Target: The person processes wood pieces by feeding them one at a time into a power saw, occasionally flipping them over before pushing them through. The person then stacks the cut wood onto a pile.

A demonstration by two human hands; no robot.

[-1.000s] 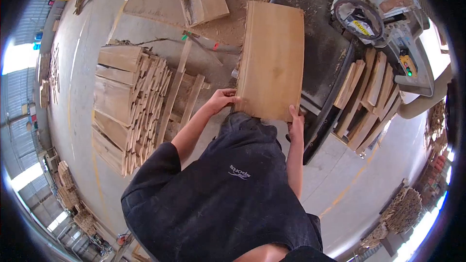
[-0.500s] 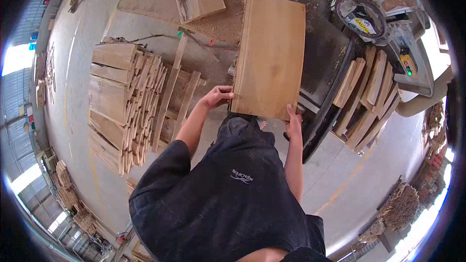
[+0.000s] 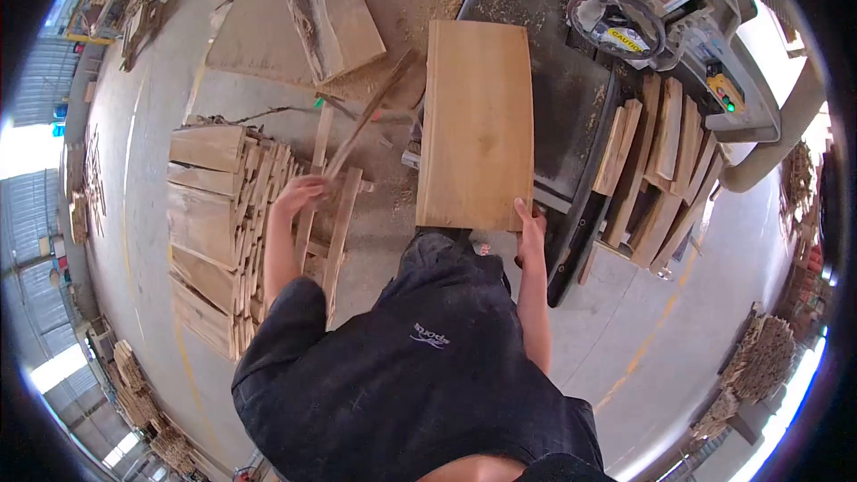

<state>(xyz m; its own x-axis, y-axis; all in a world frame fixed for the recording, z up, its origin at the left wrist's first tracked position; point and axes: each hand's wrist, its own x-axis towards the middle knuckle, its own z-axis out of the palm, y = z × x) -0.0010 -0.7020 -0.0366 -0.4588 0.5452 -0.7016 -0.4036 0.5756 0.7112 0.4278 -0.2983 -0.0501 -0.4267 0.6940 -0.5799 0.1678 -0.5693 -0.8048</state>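
A wide, flat wooden board (image 3: 479,125) lies lengthwise in front of me, partly over the dark machine table (image 3: 571,98). My right hand (image 3: 532,230) grips its near right corner, thumb on top. My left hand (image 3: 308,194) is away from the board, out to the left, closed on one end of a thin wood strip (image 3: 368,116). The strip slants up and to the right, and its lower end is blurred by motion. Beneath the left hand are the narrow slats beside the stacked boards.
Stacked boards (image 3: 203,205) stand at the left. Upright planks (image 3: 656,161) lean right of the machine table. A handwheel (image 3: 616,25) with a caution label is at the upper right. A sawdust-covered surface (image 3: 259,36) carries a bark-edged board (image 3: 344,18).
My left hand has let go of the board and moved left, now holding a thin strip. The board has shifted slightly left and down in view, with my right hand still on it.
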